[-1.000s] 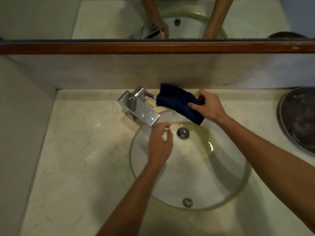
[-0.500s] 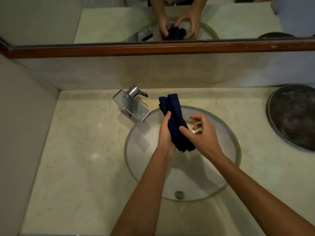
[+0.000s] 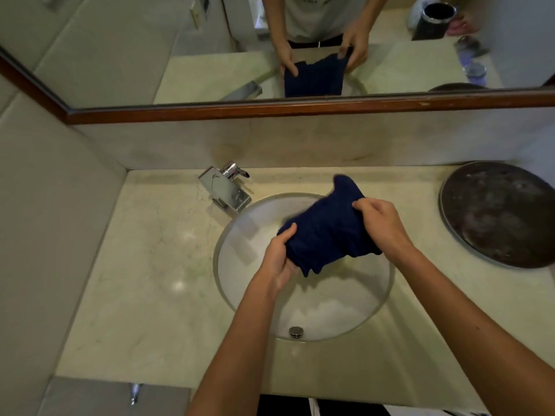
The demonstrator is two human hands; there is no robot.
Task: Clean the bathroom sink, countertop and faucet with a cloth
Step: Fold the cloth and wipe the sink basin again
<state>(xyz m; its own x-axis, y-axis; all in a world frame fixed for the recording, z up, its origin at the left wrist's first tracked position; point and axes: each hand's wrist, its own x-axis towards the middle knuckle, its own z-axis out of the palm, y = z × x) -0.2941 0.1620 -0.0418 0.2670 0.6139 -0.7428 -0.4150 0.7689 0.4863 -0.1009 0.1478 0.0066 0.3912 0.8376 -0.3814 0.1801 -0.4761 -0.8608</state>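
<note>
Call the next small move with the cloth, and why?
Probably lower the dark blue cloth onto the sink wall and start wiping: left hand and right hand both grip it, spread above the basin, touching neither faucet nor countertop.

Dark round tray (image 3: 498, 214) at right, wood-framed mirror (image 3: 300, 108), black cup (image 3: 432, 21) reflected

Dark blue cloth (image 3: 327, 232) hides the sink's (image 3: 240, 283) far basin; the round tray (image 3: 498, 214) runs off frame right.
</note>
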